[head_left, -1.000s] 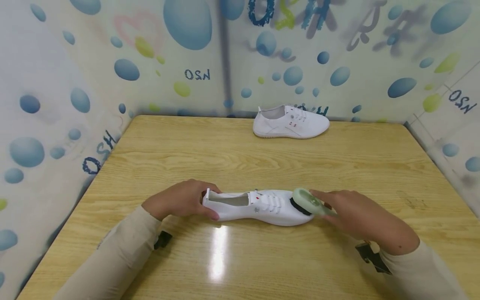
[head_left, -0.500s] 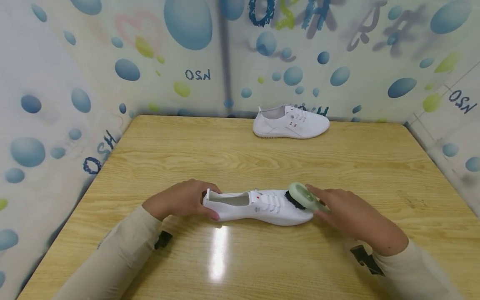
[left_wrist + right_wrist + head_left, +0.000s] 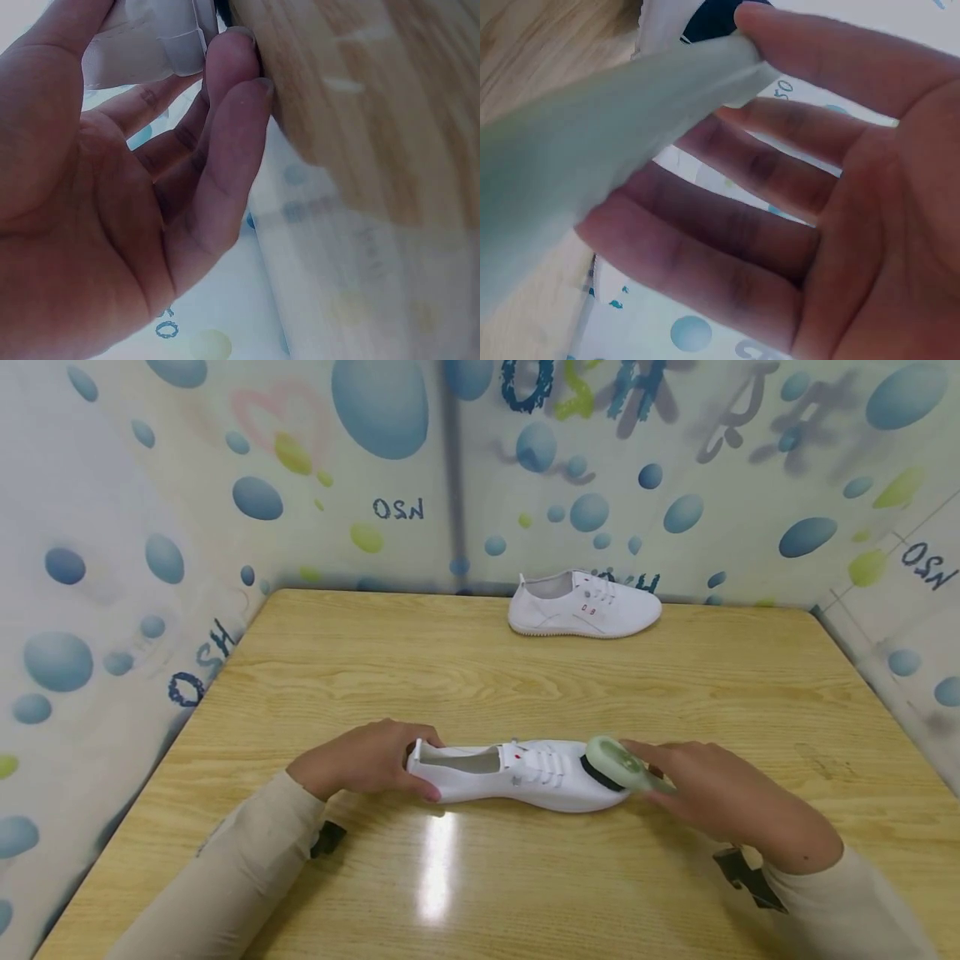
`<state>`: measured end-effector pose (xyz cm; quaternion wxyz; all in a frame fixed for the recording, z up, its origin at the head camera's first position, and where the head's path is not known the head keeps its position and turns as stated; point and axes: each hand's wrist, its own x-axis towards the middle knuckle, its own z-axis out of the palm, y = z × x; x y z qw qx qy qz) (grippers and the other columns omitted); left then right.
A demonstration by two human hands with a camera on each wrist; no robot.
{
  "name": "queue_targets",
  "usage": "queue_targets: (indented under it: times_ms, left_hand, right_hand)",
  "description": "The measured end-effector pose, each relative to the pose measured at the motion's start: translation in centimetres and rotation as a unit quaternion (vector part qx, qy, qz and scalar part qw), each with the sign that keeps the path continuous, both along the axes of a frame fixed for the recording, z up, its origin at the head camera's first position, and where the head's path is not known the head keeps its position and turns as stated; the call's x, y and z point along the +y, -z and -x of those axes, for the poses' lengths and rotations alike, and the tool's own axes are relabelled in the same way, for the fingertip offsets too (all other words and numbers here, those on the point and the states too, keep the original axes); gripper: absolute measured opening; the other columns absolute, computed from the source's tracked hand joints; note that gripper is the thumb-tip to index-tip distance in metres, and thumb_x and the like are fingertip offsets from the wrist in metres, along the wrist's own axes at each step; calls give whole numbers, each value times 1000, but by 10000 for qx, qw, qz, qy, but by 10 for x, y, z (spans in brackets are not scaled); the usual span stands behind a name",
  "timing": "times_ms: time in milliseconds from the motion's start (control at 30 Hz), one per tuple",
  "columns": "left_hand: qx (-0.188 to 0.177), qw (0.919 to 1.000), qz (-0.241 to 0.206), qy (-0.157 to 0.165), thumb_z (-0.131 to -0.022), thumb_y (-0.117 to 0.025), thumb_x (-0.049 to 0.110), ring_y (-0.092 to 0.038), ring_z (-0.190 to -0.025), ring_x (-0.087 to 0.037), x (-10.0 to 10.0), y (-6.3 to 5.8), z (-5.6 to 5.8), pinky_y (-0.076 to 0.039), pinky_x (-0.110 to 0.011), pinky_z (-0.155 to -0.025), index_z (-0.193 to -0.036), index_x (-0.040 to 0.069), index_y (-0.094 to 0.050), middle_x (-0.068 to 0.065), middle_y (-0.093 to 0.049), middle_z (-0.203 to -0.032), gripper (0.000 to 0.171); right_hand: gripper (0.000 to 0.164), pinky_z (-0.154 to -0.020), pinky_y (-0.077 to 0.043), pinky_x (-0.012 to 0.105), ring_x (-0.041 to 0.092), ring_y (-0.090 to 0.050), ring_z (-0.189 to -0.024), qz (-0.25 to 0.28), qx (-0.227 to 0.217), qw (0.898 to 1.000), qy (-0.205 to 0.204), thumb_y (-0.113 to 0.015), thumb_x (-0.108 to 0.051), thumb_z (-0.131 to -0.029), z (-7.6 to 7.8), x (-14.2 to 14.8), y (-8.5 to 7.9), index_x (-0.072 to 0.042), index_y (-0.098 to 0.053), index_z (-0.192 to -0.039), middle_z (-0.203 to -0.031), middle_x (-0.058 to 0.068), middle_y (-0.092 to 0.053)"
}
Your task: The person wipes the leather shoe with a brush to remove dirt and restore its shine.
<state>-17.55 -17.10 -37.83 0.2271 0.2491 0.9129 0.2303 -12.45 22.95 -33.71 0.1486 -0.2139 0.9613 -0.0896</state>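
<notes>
A white lace-up shoe lies sole down across the near part of the table, toe to the right. My left hand holds its heel, thumb on the near side. The left wrist view shows the shoe's heel between thumb and fingers. In my right hand is a pale green brush, its dark bristles against the toe of the shoe. Seen from the right wrist, the brush's handle lies between thumb and fingertips. The toe's tip is partly hidden by the brush.
A second white shoe stands at the table's back edge, toe to the right, close to the patterned wall. The wood-grain table is bounded by walls at the back and on both sides. A light reflection shows on its near part.
The brush in my right hand went up and left over the toe toward the laces, then back down and right. My left hand and the held shoe stayed nearly in place.
</notes>
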Motion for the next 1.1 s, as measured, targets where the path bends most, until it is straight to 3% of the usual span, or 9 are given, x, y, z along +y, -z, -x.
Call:
queue_targets:
  times_ms: [233,467,600,733,900,1100]
  left_hand:
    - [89,9999,50,99,-72,-83,60,-59,-81,-8,0,0,-1,-48,-30,-72,-119,26,-64,11,-68,-95,61]
    - [286,9990,171,298,-64,-87,61,-60,-85,-6,2,2,-4,-49,-31,-78,-132,33,-59,16,-67,-107,79]
    - [380,9985,178,362,-64,-87,61,-60,-84,-5,2,3,-5,-49,-30,-77,-134,34,-58,17,-68,-108,81]
    - [493,9979,300,297,-66,-86,61,-60,-83,-5,3,3,-6,-50,-30,-74,-131,32,-61,15,-69,-107,76]
    - [1014,9932,394,413,-68,-86,58,-60,-87,-5,4,1,-7,-51,-30,-74,-124,28,-64,12,-67,-111,68]
    - [1452,9873,336,543,-69,-87,53,-61,-87,-4,6,-4,-8,-51,-29,-73,-122,25,-66,13,-68,-111,63]
  right_hand:
    - [61,-84,-56,47,28,-70,-102,88,357,9993,-77,-74,-24,-91,-1,-4,6,-3,-51,-144,-119,18,-71]
    - [59,-73,-52,36,10,-62,-87,169,-147,9997,64,-75,-21,-90,-1,-1,1,-7,-53,-143,-106,2,-72]
    - [62,-77,-53,37,9,-63,-91,237,-274,9993,-29,-76,-26,-90,-1,-4,-1,-12,-51,-146,-106,-3,-71]
    - [63,-80,-55,40,16,-67,-98,362,-83,9993,-102,-74,-26,-91,0,-7,1,-9,-49,-147,-112,4,-71]
    - [64,-83,-56,46,26,-69,-102,316,226,9992,-121,-74,-25,-92,-1,-7,3,-3,-47,-146,-116,14,-71]
    - [67,-80,-57,48,31,-71,-101,44,646,9978,-129,-75,-27,-90,-1,-8,3,-4,-48,-146,-120,21,-70]
